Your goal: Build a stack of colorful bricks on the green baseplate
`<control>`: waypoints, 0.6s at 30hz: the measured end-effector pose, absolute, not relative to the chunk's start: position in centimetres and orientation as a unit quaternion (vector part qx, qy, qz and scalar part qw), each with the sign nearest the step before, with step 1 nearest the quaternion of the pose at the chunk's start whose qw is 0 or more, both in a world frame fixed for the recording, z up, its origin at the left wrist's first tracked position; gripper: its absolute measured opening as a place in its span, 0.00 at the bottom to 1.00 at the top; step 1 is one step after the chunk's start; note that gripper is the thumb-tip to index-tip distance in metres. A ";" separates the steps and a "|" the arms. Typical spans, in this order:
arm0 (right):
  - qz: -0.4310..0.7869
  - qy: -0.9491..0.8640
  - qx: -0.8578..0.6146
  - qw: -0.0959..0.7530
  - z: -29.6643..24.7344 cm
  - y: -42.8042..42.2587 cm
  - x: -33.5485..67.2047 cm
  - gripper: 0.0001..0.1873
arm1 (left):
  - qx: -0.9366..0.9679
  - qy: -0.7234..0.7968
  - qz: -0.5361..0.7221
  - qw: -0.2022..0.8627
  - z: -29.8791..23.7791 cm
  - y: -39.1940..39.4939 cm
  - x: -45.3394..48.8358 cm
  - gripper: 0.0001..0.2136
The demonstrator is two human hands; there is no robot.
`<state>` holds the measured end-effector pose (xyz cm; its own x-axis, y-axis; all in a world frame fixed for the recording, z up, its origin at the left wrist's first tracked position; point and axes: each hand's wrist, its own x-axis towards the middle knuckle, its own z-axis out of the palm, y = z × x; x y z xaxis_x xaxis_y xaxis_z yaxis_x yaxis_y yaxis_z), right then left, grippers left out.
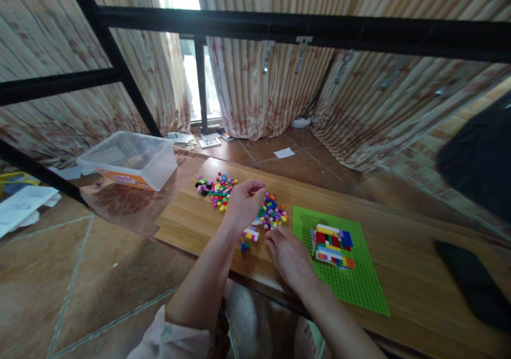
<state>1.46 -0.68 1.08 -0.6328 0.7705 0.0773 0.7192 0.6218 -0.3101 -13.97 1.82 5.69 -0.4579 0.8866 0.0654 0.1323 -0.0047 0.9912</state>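
Note:
My left hand (244, 203) hovers over a heap of small coloured bricks (273, 213) on the wooden table (403, 274), its fingers curled in a pinch; what they hold is too small to make out. My right hand (290, 258) rests on the table just left of the green baseplate (361, 287), fingers bent towards the loose bricks. A multicoloured block of stacked bricks (332, 245) stands on the baseplate. A second heap of bricks (218, 189) lies further left, and a few loose bricks (250, 235) sit between my hands.
A clear plastic tub (130, 159) stands at the table's far left on a patterned cloth. A dark phone (475, 285) lies at the right. Black metal bars (303, 29) cross overhead. Curtains hang behind, and papers lie on the tiled floor.

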 end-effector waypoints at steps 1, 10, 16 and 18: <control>0.128 -0.892 -0.421 0.103 1.2 -0.7 1.5 0.08 | 0.413 0.630 0.574 0.323 5.7 1.8 -13.9 0.07; 0.176 -0.854 -0.459 0.172 2.3 -0.7 2.3 0.09 | 0.465 0.633 0.528 0.323 4.9 1.9 -13.3 0.09; 0.256 -0.792 -0.450 0.324 4.0 0.4 4.5 0.08 | 0.519 0.608 0.496 0.338 4.3 2.0 -12.6 0.09; 0.267 -0.769 -0.460 0.355 4.3 0.8 5.7 0.08 | 0.526 0.609 0.490 0.334 4.2 1.9 -12.2 0.09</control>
<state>5.71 0.80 4.27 -0.3245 0.8970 0.3003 0.5170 0.4340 -0.7378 -12.19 1.93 4.25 -0.2230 0.9687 0.1092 0.3142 -0.0346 0.9487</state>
